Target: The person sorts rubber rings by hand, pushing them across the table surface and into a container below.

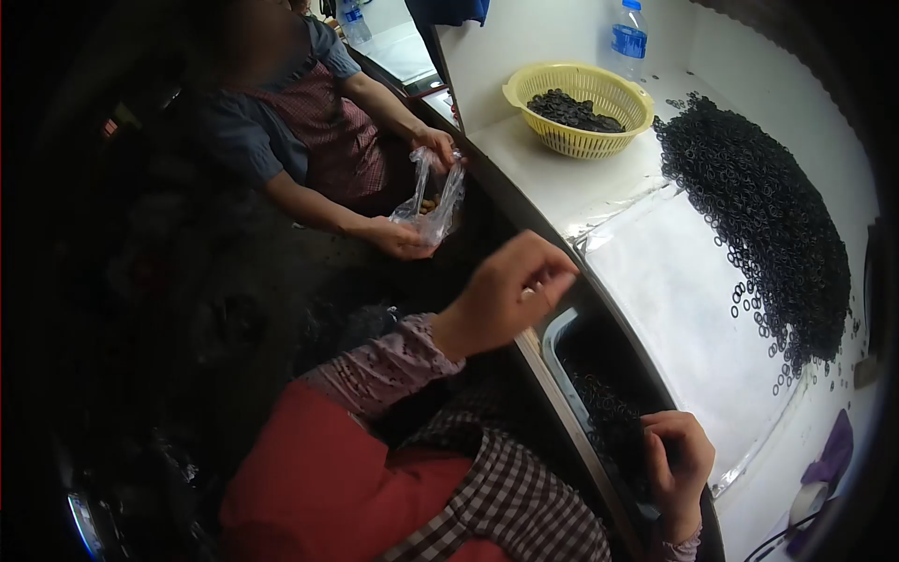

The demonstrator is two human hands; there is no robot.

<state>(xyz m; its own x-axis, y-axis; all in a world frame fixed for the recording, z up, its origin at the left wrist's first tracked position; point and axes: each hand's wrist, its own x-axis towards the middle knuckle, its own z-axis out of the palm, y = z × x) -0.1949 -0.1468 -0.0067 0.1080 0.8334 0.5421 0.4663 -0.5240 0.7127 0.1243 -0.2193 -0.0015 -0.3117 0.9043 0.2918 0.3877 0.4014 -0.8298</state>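
My left hand [513, 292] is raised near the table's edge, its fingers curled together. A small pale spot shows between the fingers, but I cannot make out what it is. Lower right, my right hand [680, 461] hovers over the open drawer's near end with fingers bent and the thumb apart; nothing shows between them. Inside the dark drawer sits a tray with a pale rim [554, 351], and black rings [609, 405] lie in it. On the tabletop beyond, a large heap of black rubber rings [749, 206] spreads beside a white sheet [684, 290].
A yellow plastic basket [585, 143] holding black pieces stands at the back, by a water bottle [628, 42]. Across from me, another person [328, 122] holds a clear plastic bag [435, 211] with brownish contents. A purple cloth [829, 454] and a cable lie lower right.
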